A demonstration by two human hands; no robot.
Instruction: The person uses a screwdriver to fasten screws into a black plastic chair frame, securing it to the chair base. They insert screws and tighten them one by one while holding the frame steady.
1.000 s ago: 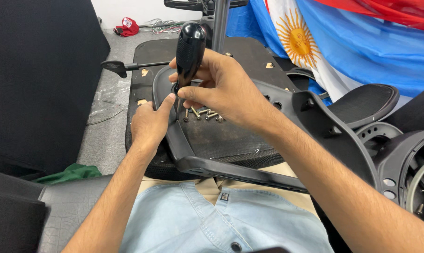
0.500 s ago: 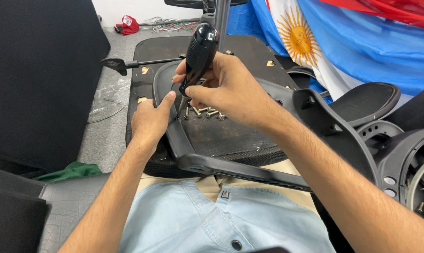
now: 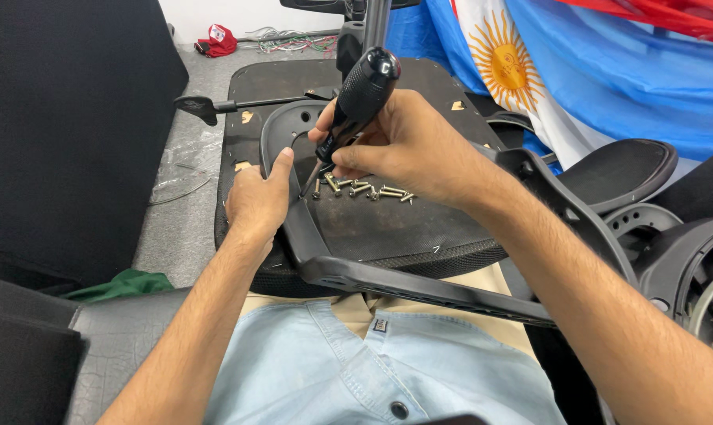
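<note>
Currently: my right hand closed around black screwdriver, tilted, tip down at curved plastic frame. My left hand presses flat on that frame, bracing it. Loose screws lie beside the tip, within reach on upturned chair seat.

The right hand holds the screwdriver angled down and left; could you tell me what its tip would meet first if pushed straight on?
Probably the black chair frame by the left hand's thumb, left of the loose screws; depth is unclear. The right hand grips the screwdriver.
</note>
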